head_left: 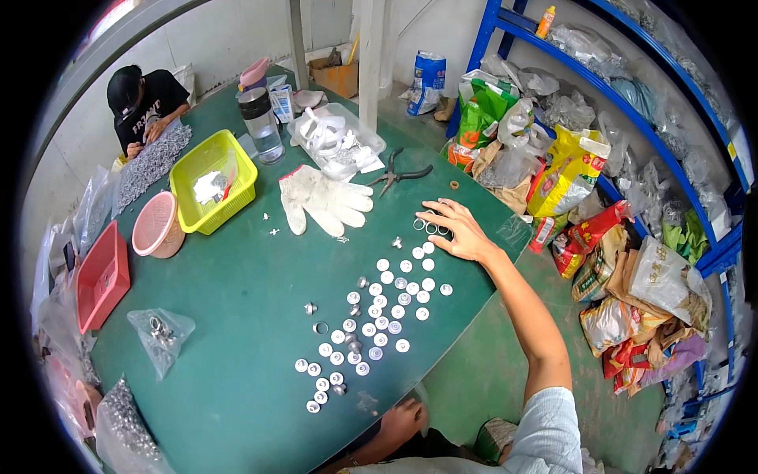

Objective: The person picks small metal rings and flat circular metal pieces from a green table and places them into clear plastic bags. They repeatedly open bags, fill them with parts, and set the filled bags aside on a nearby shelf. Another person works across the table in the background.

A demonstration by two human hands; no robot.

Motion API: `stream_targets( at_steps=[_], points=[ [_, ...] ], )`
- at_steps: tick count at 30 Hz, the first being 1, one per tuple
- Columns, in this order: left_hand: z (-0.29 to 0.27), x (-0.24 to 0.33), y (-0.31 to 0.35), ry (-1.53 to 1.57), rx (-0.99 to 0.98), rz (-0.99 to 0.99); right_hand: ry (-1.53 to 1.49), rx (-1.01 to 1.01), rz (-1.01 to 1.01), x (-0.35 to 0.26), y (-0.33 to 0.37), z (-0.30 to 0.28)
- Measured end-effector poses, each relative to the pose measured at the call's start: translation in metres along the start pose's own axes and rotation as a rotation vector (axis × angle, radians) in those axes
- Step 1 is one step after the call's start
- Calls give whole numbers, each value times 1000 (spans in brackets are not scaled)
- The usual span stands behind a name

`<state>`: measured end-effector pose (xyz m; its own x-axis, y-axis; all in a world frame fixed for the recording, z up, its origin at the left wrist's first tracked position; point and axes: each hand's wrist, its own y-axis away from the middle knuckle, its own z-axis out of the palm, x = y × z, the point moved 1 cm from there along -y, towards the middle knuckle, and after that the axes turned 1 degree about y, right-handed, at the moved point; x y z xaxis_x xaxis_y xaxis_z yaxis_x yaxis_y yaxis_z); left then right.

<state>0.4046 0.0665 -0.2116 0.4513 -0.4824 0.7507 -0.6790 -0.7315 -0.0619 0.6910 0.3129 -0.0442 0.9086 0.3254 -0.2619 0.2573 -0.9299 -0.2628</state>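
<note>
My right hand (pixel 459 231) reaches over the far right part of the green table, fingers spread and pressing down on a few small metal rings (pixel 431 227). My left hand (pixel 401 420) is low at the table's near edge with its fingers curled in; a pale blurred shape beside them hides what they hold, if anything. Between the hands, many small round metal pieces with white disc faces (pixel 380 301) lie scattered. Some grey ones (pixel 353 342) rest on their sides among them. A loose dark ring (pixel 320 328) lies left of the group.
Beyond lie pliers (pixel 400 171), a white glove (pixel 322 199), a clear tub (pixel 369 142), a yellow-green basket (pixel 245 189) and a bottle (pixel 264 134). Left are a pink basket (pixel 158 225), a red tray (pixel 103 276) and bagged parts (pixel 162 336). A co-worker (pixel 146 107) sits far left. Sacks (pixel 568 170) crowd blue shelves.
</note>
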Motion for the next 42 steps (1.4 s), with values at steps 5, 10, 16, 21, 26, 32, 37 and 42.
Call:
stream_targets(
  at_steps=[5,10,16,21,26,32,37,42],
  points=[
    [-8,6,-3,26,14,-4,-102,139,-18,-2,-8,11],
    [-5,3,-2,64,21,-50,-19,216,-11,-13,-8,14],
    [-8,5,-3,76,9,-54,49,232,11,-14,-7,15],
    [-11,6,-2,154,32,-61,101,315,14,-13,-4,20],
    [-9,6,0,110,59,-61,191,324,9,-17,-4,20],
    [-12,1,0,53,71,-24,306,260,22,-22,-4,17],
    [-14,0,7,153,46,-94,205,426,81,-16,0,22],
    [-15,0,9,194,29,-131,-186,715,364,-6,-1,19]
  ],
)
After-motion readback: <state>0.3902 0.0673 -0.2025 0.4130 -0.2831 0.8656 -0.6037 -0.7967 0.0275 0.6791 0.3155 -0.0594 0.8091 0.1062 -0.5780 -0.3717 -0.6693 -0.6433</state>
